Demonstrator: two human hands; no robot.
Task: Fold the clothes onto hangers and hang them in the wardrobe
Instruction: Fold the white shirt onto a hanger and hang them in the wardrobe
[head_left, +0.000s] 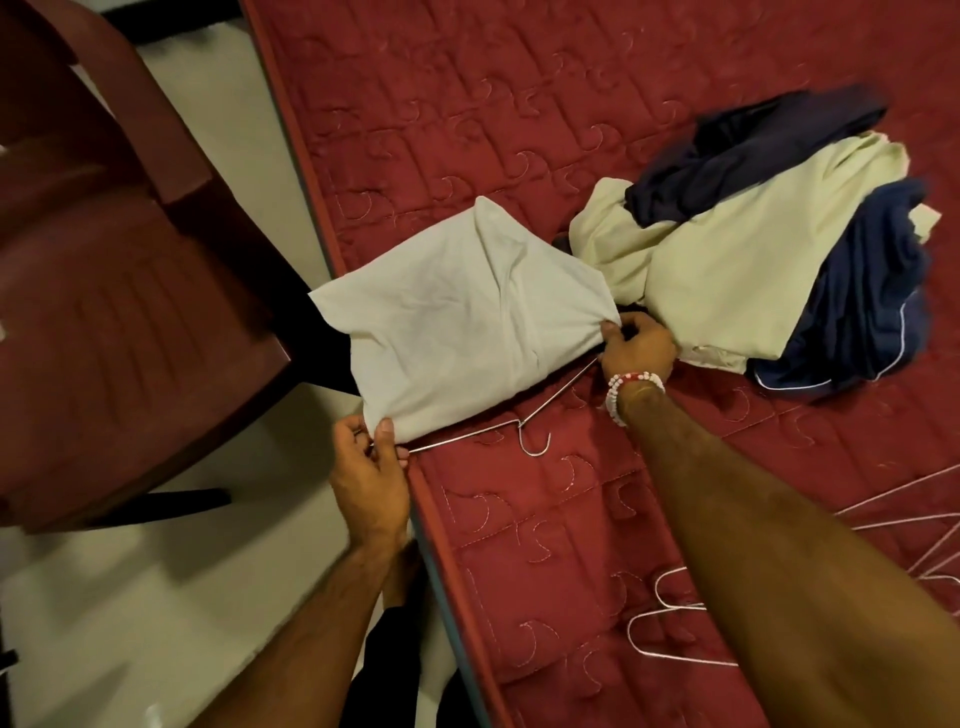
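Note:
A pale folded garment (457, 306) lies over a thin metal hanger (535, 447) at the near edge of the red quilted mattress (545, 545). The hanger's hook points toward me. My left hand (371, 470) pinches the garment's near-left corner together with the hanger's left end. My right hand (636, 345), with a bead bracelet on the wrist, pinches the garment's right corner, where the hanger's right arm runs under the cloth.
A heap of cream and navy clothes (769, 260) lies on the mattress to the right. Several spare wire hangers (670, 623) lie at the lower right, partly behind my right arm. A dark red chair (114, 291) stands on the pale floor (156, 597) to the left.

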